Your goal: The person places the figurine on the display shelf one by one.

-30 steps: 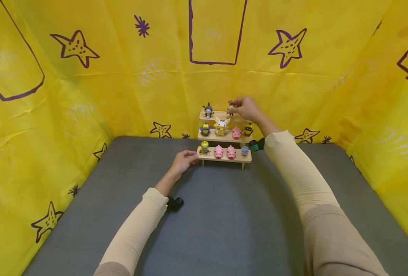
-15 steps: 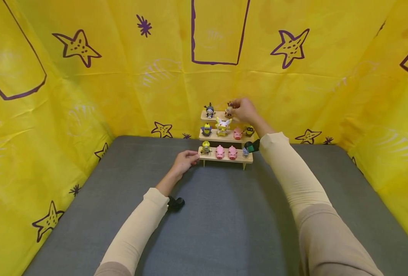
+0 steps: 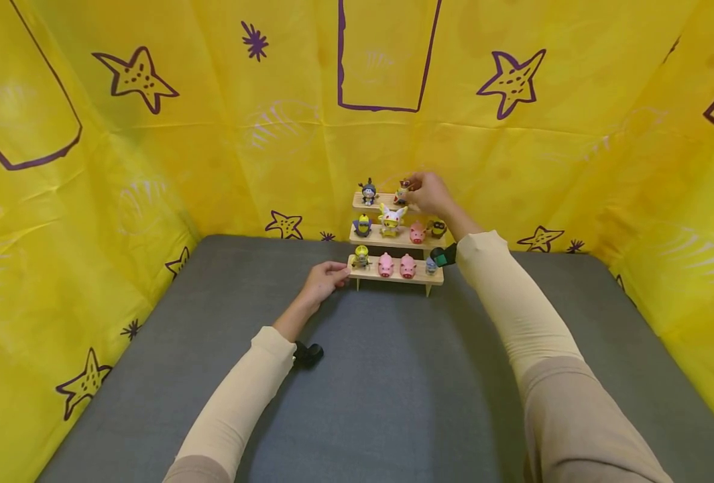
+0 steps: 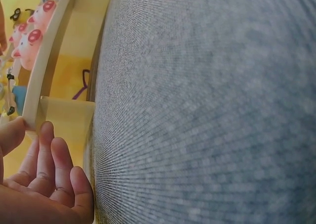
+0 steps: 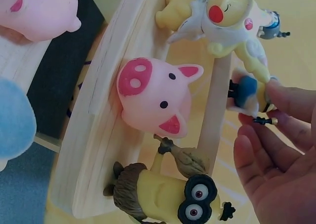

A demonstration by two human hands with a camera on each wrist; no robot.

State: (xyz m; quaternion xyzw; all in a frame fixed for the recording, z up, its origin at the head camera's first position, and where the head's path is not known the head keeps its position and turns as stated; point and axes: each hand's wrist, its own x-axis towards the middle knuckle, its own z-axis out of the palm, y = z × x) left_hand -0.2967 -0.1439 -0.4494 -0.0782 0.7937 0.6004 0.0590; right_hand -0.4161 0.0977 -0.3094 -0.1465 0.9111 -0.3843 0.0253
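A three-tier wooden display stand [image 3: 395,280] holds several toy figurines. My left hand [image 3: 322,282] pinches the left end of its bottom tier; the left wrist view has the thumb above the board [image 4: 37,93] and the other fingers loosely below. At the right of the top tier, my right hand [image 3: 430,194] holds a small Minion figurine [image 3: 401,194] between thumb and fingers. Up close, the figurine [image 5: 244,92] has blue clothing, and its feet point toward the top board [image 5: 216,110]; fingers partly cover it. Whether it bears on the board I cannot tell.
A dark-capped figurine [image 3: 369,192] stands left on the top tier. Below are a white-eared yellow figurine [image 5: 227,17], a pink pig [image 5: 153,95] and a goggled Minion [image 5: 173,194]. Two pigs [image 3: 385,265] sit on the bottom tier. Yellow cloth [image 3: 224,168] hangs behind the grey table [image 3: 363,376].
My right hand has brought the figurine slightly left and down to the top tier, and the figurine has turned. My left hand keeps its hold on the stand.
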